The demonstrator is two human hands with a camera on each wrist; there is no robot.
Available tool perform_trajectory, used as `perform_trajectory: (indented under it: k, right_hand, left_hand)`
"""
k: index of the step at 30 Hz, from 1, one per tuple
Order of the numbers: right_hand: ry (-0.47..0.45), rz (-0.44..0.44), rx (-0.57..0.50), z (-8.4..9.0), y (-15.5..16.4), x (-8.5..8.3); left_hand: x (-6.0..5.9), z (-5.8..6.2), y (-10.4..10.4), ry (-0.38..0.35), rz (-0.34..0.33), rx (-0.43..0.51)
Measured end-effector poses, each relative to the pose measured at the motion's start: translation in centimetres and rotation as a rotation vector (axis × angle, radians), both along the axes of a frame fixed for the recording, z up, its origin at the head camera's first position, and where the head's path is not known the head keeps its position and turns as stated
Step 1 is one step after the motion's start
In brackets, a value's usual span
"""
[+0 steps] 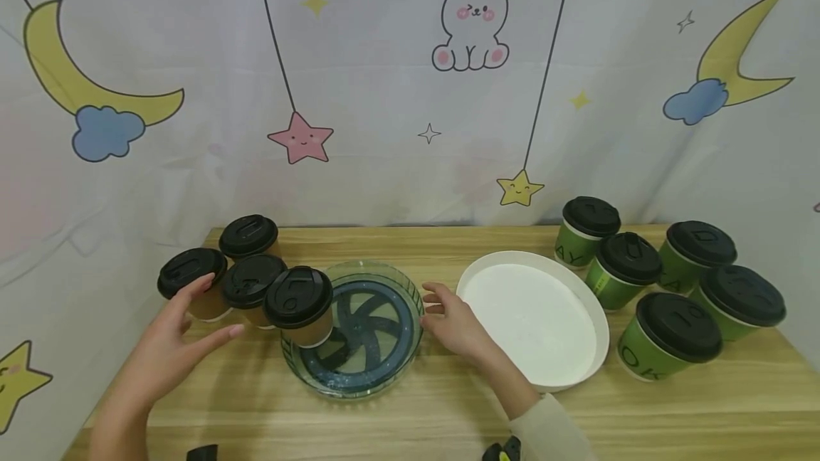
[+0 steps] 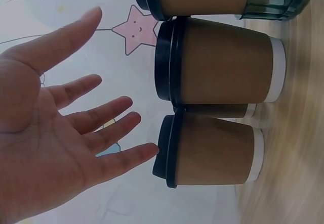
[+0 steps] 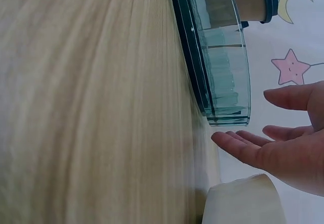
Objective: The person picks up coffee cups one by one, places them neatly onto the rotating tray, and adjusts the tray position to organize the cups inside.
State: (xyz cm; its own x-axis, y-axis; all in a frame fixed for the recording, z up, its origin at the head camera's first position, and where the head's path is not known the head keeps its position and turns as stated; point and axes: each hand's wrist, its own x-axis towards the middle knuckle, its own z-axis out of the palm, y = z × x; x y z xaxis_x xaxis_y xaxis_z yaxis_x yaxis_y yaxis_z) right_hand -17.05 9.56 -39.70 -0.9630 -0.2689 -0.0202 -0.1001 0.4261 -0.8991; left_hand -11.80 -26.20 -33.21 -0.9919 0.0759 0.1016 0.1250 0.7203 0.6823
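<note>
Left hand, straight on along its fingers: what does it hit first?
Probably the nearest brown paper cup with a black lid; the left hand is open, fingertips almost at that lid. Depth unclear.

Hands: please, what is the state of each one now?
Left hand: open, holds nothing, beside the brown cups.
Right hand: open, holds nothing, beside the glass dish.

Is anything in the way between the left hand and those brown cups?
Nothing visible. The left hand is open right beside the brown cups, fingers near the leftmost one, with only bare air between in the left wrist view.
</note>
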Motion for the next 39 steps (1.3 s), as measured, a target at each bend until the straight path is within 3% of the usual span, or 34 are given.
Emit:
perform_trajectory:
  k: [8, 16, 27, 39]
  right_hand:
    - [-0.01, 0.021, -0.015, -0.1, 0.0, 0.0]
    - [0.014, -0.017, 0.046, 0.3, 0.2, 0.0]
    - [-0.047, 0.024, -0.048, 0.4, 0.2, 0.1]
    - [-0.012, -0.008, 0.054, 0.6, 0.5, 0.0]
  left_hand:
    - [-0.4, -0.5, -0.2, -0.046, 0.014, -0.02]
    - [-1.2, -1.0, -0.2, 0.014, -0.01, 0.005]
    - [-2.5, -1.5, 0.1, 0.058, -0.033, -0.006]
    - [-3.8, -1.9, 0.1, 0.095, -0.005, -0.02]
